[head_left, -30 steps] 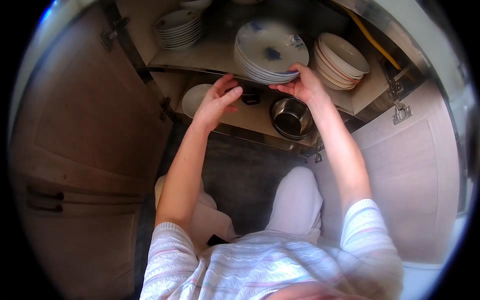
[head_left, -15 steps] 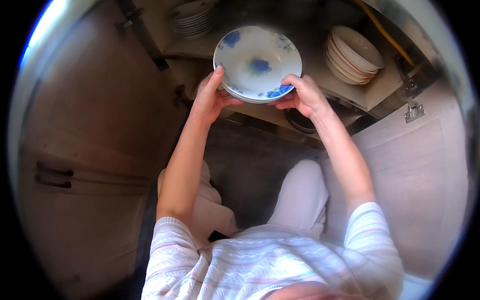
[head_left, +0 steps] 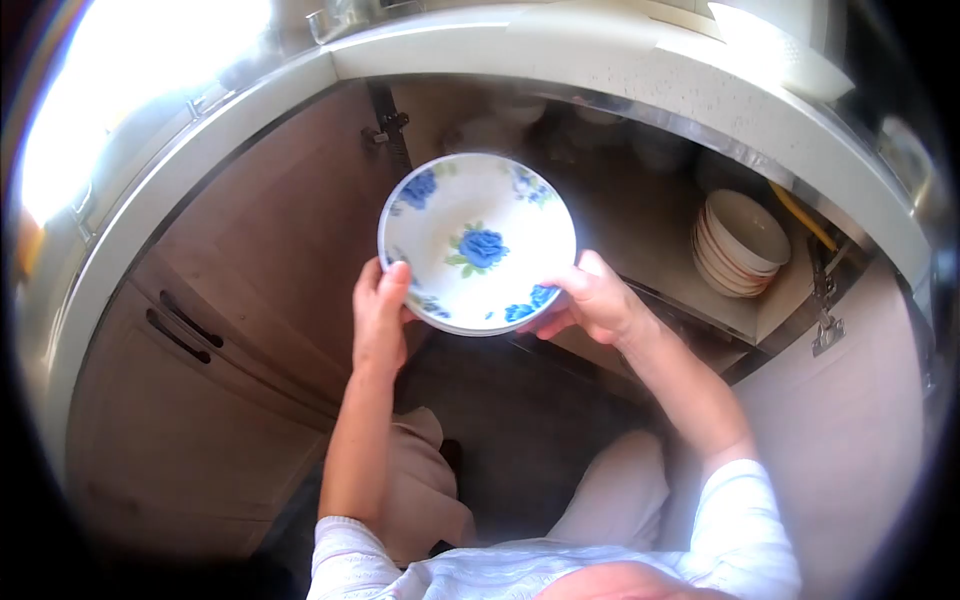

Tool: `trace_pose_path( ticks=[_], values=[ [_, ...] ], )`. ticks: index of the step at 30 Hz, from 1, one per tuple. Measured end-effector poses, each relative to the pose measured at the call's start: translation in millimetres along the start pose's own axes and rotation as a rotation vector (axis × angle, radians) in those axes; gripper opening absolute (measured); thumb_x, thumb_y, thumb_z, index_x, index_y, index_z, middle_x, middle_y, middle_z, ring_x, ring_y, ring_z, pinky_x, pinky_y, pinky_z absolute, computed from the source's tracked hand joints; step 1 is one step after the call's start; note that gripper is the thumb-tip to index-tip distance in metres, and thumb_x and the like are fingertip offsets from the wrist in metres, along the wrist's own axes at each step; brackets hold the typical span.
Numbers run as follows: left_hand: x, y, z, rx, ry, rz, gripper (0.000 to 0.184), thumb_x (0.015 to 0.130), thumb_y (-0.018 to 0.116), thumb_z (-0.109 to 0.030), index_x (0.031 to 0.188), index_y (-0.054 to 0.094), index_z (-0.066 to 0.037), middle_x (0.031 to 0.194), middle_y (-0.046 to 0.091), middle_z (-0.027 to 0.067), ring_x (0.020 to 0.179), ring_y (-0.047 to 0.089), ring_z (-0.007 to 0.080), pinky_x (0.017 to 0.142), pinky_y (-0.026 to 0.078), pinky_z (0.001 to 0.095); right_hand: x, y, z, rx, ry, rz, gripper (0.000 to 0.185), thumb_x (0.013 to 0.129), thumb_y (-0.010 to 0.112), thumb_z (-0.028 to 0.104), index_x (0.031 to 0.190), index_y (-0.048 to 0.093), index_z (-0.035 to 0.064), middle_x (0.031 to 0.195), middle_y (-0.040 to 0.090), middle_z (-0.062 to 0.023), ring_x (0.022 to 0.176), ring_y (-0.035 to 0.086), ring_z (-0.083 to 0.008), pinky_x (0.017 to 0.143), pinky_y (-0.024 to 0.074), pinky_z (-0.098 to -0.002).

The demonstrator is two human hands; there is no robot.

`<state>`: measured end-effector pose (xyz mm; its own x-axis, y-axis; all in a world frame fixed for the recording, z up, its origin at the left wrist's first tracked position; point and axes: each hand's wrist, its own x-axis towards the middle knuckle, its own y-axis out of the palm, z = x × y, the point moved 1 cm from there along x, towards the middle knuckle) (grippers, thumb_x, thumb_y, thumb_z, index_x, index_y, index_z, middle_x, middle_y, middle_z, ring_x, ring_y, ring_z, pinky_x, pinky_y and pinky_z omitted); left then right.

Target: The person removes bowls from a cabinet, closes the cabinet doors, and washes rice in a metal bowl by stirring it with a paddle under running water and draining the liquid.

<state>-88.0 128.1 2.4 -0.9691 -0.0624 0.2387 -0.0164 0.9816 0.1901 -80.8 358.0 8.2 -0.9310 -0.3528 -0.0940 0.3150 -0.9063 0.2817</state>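
Between my hands is a small stack of white plates (head_left: 440, 250) with blue flowers, their rims nested closely; how many there are I cannot tell. My left hand (head_left: 382, 315) grips the left edge, thumb over the rim. On the lower right edge my right hand (head_left: 590, 300) has its thumb on top and fingers curled underneath. The stack is in front of the open cabinet, tilted so that its upper face shows. Inside the cabinet on the right stands a stack of bowls (head_left: 742, 230), apart from my hands.
Cabinet doors stand open at left (head_left: 270, 240) and right (head_left: 830, 440). A pale countertop (head_left: 440, 50) curves above the cabinet, with a white perforated container (head_left: 775, 60) on it. A yellow hose (head_left: 803, 215) runs behind the bowls. Dim dishes sit deeper inside.
The plates have come back out of the cabinet toward me, held in both hands. My view has lifted, so the countertop now shows.
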Motion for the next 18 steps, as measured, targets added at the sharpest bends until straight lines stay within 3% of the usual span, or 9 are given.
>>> trace_pose_path(
  ticks=[3,5,6,7,10,11,13,15,18],
  values=[
    [9.0,-24.4,-52.2,-0.044,0.141,-0.058,0.050,0.082,0.058,-0.042,0.109,0.048,-0.002,0.087,0.057,0.0023,0.072,0.056,0.0058,0.058,0.047,0.0175,16.3,37.6,50.7,-0.133,-0.109,0.116,0.042,0.078,0.053,0.021,0.101,0.053,-0.0138,0.081,0.064,-0.0199,0.060,0.065,-0.0236,0.046,0.0533,-0.0297],
    [4.2,-22.4,-98.9,-0.047,0.224,-0.065,0.047,0.086,0.052,-0.042,0.112,0.046,-0.003,0.085,0.060,0.0058,0.063,0.061,0.0100,0.045,0.050,0.0208,21.4,62.0,80.1,-0.151,-0.201,0.203,0.043,0.079,0.052,0.021,0.100,0.051,-0.0163,0.080,0.063,-0.0225,0.059,0.064,-0.0251,0.046,0.0537,-0.0294],
    [5.6,-27.0,-116.5,-0.005,0.244,-0.062,0.050,0.087,0.049,-0.045,0.114,0.045,-0.003,0.086,0.061,0.0083,0.059,0.062,0.0122,0.038,0.049,0.0221,24.2,71.4,94.9,-0.131,-0.182,0.270,0.039,0.082,0.050,0.016,0.105,0.046,-0.0153,0.085,0.063,-0.0225,0.064,0.065,-0.0306,0.044,0.0544,-0.0314],
    [6.2,-29.4,-135.7,0.040,0.270,-0.072,0.049,0.088,0.045,-0.047,0.115,0.043,-0.006,0.087,0.059,0.0077,0.053,0.061,0.0142,0.031,0.046,0.0235,27.8,81.4,107.9,-0.155,-0.164,0.284,0.040,0.084,0.048,0.018,0.107,0.044,-0.0153,0.085,0.063,-0.0233,0.064,0.065,-0.0304,0.045,0.0548,-0.0314],
    [14.2,-36.2,-194.1,0.146,0.304,-0.106,0.060,0.087,0.039,-0.056,0.114,0.043,-0.003,0.077,0.061,0.0085,0.045,0.056,0.0125,0.029,0.040,0.0218,29.3,120.3,156.5,-0.266,-0.258,0.327,0.047,0.087,0.044,0.029,0.110,0.041,-0.0118,0.091,0.061,-0.0251,0.067,0.065,-0.0312,0.047,0.0551,-0.0308],
    [12.7,-32.6,-213.0,0.174,0.281,-0.067,0.059,0.086,0.038,-0.058,0.112,0.047,-0.006,0.073,0.061,0.0069,0.045,0.055,0.0140,0.035,0.041,0.0243,29.9,129.8,171.5,-0.293,-0.296,0.354,0.047,0.087,0.043,0.030,0.113,0.040,-0.0091,0.091,0.061,-0.0235,0.069,0.065,-0.0299,0.046,0.0543,-0.0301],
    [25.1,-26.2,-238.9,0.098,0.316,-0.182,0.054,0.086,0.039,-0.055,0.108,0.052,-0.008,0.067,0.060,0.0061,0.051,0.055,0.0158,0.047,0.045,0.0298,25.2,147.3,194.9,-0.278,-0.371,0.230,0.041,0.085,0.045,0.030,0.102,0.052,-0.0069,0.082,0.064,-0.0179,0.062,0.065,-0.0270,0.049,0.0531,-0.0300],
    [79.4,-66.0,-260.2,0.418,0.462,-0.113,0.043,0.084,0.047,-0.045,0.102,0.056,-0.007,0.065,0.059,0.0057,0.057,0.056,0.0156,0.053,0.045,0.0317,52.7,145.4,225.1,-0.397,-0.273,0.406,0.068,0.084,0.036,0.055,0.130,0.033,0.0051,0.115,0.054,-0.0196,0.092,0.060,-0.0361,0.088,0.0420,-0.0484],
    [112.9,-51.6,-278.8,0.863,0.560,-0.041,0.029,0.079,0.053,-0.018,0.096,0.053,0.005,0.075,0.060,0.0099,0.065,0.057,0.0168,0.059,0.048,0.0305,27.3,146.0,247.9,-0.510,-0.483,0.238,0.063,0.085,0.034,0.052,0.125,0.040,0.0044,0.110,0.057,-0.0186,0.088,0.060,-0.0346,0.080,0.0449,-0.0458]
  ],
)
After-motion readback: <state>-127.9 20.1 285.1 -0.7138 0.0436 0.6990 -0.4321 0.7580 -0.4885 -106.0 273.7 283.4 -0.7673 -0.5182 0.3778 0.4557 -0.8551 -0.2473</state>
